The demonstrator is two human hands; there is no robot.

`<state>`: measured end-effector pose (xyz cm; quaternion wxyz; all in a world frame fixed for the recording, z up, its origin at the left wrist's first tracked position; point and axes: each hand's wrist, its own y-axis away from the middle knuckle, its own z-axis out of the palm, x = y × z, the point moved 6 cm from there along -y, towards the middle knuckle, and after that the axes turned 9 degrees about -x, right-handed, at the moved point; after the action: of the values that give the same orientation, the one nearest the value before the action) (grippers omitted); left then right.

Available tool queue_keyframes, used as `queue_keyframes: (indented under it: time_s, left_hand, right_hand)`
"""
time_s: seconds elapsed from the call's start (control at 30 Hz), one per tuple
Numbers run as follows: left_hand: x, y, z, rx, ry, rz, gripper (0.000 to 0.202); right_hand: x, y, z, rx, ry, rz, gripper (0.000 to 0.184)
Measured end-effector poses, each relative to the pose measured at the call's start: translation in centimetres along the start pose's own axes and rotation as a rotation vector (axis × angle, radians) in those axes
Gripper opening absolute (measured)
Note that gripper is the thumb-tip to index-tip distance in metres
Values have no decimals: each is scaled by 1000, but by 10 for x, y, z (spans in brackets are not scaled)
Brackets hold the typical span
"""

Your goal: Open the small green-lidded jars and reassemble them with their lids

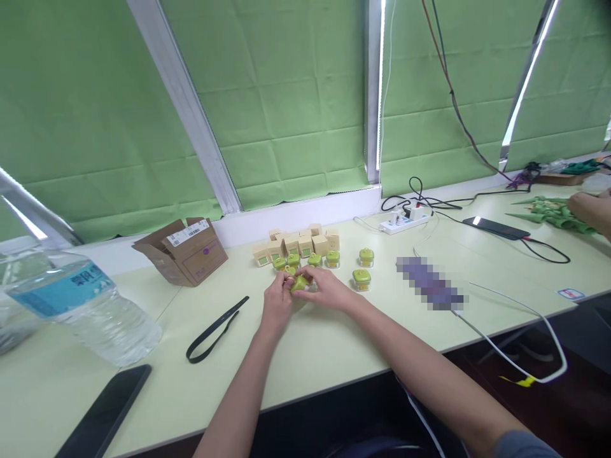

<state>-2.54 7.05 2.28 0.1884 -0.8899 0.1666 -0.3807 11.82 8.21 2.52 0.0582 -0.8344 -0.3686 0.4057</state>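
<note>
My left hand [278, 298] and my right hand [323, 287] meet over the pale table [334, 343], fingers curled together around a small green-lidded jar [300, 284]. Just behind them stands a row of several more green-lidded jars [333, 258], with two set apart at the right [361, 278]. A cluster of small tan cardboard boxes [296, 242] sits behind the jars by the window sill.
An open brown carton [184, 251] lies at the left, a black strap [216, 329] in front of it. A water bottle [81, 302] lies on its side, a dark phone [107, 413] near the edge. A power strip [401, 222], cables and another person's hand [592, 210] are at right.
</note>
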Motion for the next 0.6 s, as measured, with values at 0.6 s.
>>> queue_keyframes:
  time_s: [0.6]
  left_hand:
    - [-5, 1, 0, 3, 63, -57, 25]
  right_hand:
    - [8, 2, -12, 96, 15, -6, 46]
